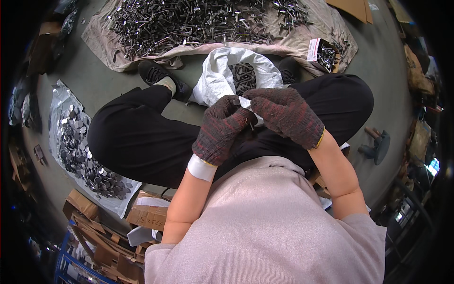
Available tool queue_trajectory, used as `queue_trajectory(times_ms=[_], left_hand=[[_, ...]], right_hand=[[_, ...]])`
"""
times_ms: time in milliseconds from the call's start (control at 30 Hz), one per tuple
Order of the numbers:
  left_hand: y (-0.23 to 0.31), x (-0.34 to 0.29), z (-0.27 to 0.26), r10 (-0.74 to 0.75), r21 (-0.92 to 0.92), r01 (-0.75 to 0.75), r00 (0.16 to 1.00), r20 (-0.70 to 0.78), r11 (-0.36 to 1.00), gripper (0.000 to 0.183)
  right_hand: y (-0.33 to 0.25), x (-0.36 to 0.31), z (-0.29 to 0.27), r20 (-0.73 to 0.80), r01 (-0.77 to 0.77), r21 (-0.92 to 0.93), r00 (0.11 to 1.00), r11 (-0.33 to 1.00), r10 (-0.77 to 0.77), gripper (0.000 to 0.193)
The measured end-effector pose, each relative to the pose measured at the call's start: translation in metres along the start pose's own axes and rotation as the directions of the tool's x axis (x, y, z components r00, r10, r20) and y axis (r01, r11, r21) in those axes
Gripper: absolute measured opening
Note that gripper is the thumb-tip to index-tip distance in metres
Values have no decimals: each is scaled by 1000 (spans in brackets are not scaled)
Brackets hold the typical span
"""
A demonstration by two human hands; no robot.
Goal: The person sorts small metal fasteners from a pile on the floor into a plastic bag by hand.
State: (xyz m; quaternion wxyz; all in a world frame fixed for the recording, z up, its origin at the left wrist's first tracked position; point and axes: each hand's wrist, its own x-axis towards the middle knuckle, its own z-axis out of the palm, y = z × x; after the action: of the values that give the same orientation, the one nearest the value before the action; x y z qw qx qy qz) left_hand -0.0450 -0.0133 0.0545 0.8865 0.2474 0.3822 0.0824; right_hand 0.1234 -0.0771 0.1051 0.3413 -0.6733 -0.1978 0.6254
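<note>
Heap of dark metal bolts [198, 21] spread on a beige cloth [101, 42], at twelve o'clock. Small open box of bolts [324, 53] at one o'clock on the same cloth. Round metal discs [82, 151] piled on clear plastic sheet [59, 94], at nine o'clock. Torn cardboard boxes [146, 213] at seven o'clock. Low stool [378, 146] at three o'clock on grey floor [378, 71].

Person seated, both forearms bare, rising from the lower middle of the frame to meet at centre. Left hand [221, 128] in a dark knit glove with a white cuff band at the wrist, fingers curled in, pinching toward the right. Right hand [286, 115] gloved the same, yellow cuff edge, fingers bent over and touching the left hand's fingertips. Elbows bent, wrists angled inward.
</note>
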Motion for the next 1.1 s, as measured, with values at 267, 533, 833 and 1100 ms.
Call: queue_trajectory(times_ms=[267,533,833,1100], left_hand=[[-9,-3,3,387,502,-308,920,-59,808,27],[-10,-7,9,327,329,-270,936,-132,905,21],[-17,-3,6,375,490,-270,918,-128,829,21],[-13,-1,6,269,145,-247,949,-165,958,20]], right_hand=[[7,-2,4,-1,22,23,1000,999,-22,34],[14,-1,14,-28,-65,264,997,962,75,34],[8,5,18,-78,-132,398,981,908,177,32],[7,-4,22,0,-78,300,997,951,82,36]])
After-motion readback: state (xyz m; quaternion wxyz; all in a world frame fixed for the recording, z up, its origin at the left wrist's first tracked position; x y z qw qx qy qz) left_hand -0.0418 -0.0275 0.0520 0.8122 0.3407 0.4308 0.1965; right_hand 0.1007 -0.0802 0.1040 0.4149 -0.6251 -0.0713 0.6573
